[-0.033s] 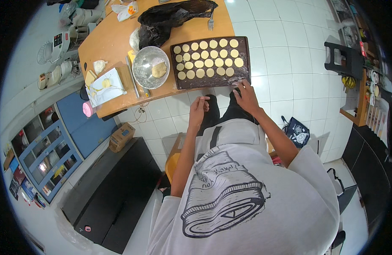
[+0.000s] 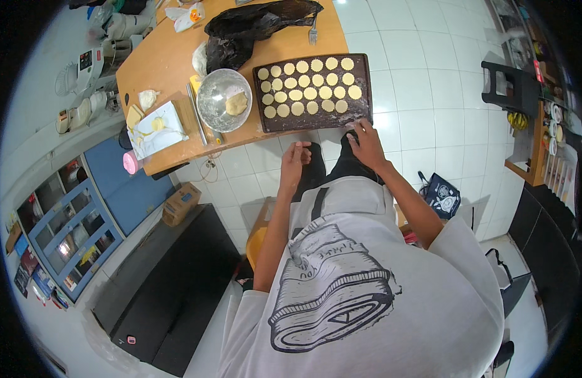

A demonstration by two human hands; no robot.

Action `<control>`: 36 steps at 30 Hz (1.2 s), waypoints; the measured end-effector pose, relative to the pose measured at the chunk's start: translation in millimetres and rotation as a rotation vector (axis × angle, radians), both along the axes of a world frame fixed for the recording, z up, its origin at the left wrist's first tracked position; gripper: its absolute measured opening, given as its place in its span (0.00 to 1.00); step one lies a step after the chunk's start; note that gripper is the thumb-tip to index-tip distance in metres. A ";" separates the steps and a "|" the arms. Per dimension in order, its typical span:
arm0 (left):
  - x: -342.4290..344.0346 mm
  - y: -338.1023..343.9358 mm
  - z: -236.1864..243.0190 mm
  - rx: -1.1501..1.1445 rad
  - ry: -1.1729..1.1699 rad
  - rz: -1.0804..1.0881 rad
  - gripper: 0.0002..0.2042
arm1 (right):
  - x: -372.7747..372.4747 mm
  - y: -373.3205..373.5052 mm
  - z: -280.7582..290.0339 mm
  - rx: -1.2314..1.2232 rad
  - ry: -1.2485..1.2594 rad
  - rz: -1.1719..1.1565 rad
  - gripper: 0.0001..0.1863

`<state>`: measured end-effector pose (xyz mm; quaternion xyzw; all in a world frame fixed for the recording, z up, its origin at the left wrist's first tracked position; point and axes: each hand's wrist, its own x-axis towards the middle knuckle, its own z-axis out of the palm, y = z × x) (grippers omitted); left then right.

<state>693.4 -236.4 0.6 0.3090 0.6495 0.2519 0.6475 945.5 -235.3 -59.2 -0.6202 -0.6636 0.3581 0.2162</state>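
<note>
My right hand (image 2: 367, 147) is at the near right corner of a dark baking tray (image 2: 357, 120), thumb and forefinger apart. Its fingertips reach the tray's edge; whether they touch it is unclear. My left hand (image 2: 294, 165) hovers in front of the table with bent fingers drawn together; anything small inside is hidden. Rows of round, pale dough pieces with fluted edges (image 2: 310, 93) cover most of the tray. Left of it stands a metal bowl (image 2: 208, 88), floury inside, holding a lump of dough (image 2: 236, 104).
Beside the bowl lie a metal rod (image 2: 195, 114) and a white sheet (image 2: 166, 140) with pale pieces on it. A black plastic bag (image 2: 259, 25) and a fork (image 2: 313, 33) lie farther back on the wooden table (image 2: 168, 66). A black stool (image 2: 511, 91) stands at the right.
</note>
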 end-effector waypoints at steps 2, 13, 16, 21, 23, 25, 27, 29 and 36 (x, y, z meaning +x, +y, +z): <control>-5.1 2.0 -1.6 0.016 -0.012 0.046 0.19 | -4.9 -4.1 4.3 0.005 0.045 -0.037 0.21; -104.8 2.8 16.4 0.134 -0.084 0.062 0.24 | -122.2 13.7 61.4 0.155 0.150 0.107 0.20; -166.2 -21.2 26.6 0.196 -0.080 0.152 0.24 | -184.4 14.1 76.2 0.118 0.208 0.225 0.20; -277.1 -89.1 29.0 0.231 -0.055 0.419 0.23 | -311.7 -4.3 104.8 0.026 0.339 0.420 0.21; -314.1 -122.0 30.1 0.244 -0.041 0.503 0.23 | -362.7 -16.5 100.4 0.040 0.355 0.491 0.20; -352.4 -158.2 24.2 0.253 -0.029 0.616 0.22 | -409.6 -32.7 97.2 0.022 0.491 0.579 0.19; -381.7 -190.8 26.0 0.244 -0.017 0.688 0.22 | -446.7 -43.2 95.9 0.013 0.414 0.686 0.19; -405.1 -218.1 20.7 0.248 0.012 0.768 0.22 | -475.4 -46.6 101.7 0.015 0.352 0.804 0.18; -451.3 -224.3 -0.9 0.209 -0.063 0.950 0.19 | -537.5 -31.2 96.9 -0.109 0.403 0.850 0.16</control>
